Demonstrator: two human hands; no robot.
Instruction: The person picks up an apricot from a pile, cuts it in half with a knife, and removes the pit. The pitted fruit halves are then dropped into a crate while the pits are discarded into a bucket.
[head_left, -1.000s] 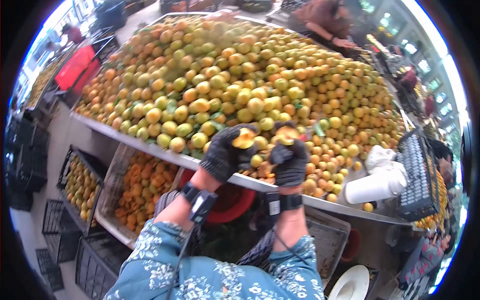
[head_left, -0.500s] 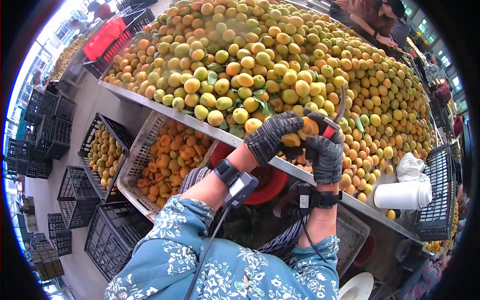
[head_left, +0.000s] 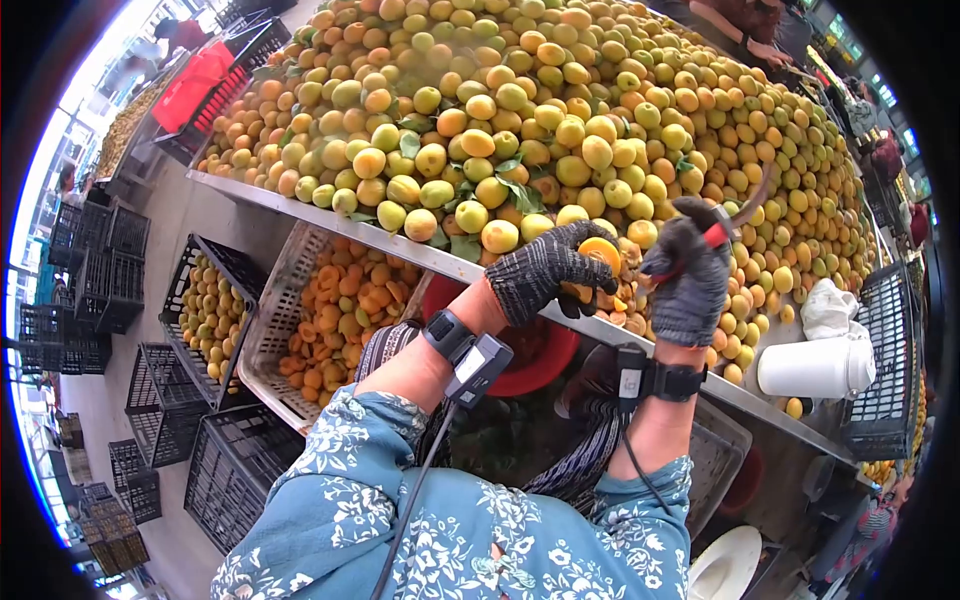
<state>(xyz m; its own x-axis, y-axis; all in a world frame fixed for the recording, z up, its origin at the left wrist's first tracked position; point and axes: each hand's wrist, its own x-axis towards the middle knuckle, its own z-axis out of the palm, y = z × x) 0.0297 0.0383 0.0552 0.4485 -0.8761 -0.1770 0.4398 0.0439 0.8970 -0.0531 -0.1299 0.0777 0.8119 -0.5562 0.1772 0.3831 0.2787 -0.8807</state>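
Observation:
My left hand (head_left: 545, 274), in a dark knitted glove, is closed around a cut apricot (head_left: 601, 252); its orange flesh shows between thumb and fingers. My right hand (head_left: 690, 285), gloved alike, grips a curved knife (head_left: 716, 235) by its red handle, the blade pointing up and away to the right. The two hands are apart, above the near edge of a metal-rimmed table. Behind them rises a big heap of whole apricots (head_left: 480, 140), yellow to green, with some leaves. Several cut pieces (head_left: 632, 318) lie between my hands. Whether my right fingertips hold anything else is hidden.
Below the table edge (head_left: 330, 215), a white crate (head_left: 268, 330) holds apricot halves, beside a red basin (head_left: 540, 362). Black crates (head_left: 240, 470) stand at left. A white canister (head_left: 815, 368) and a plastic bag (head_left: 832, 308) sit at right. Another person's arm (head_left: 735, 30) reaches in at the back.
My right hand has moved right, away from my left, taking the knife with it. My left hand keeps the cut apricot. The view has shifted slightly.

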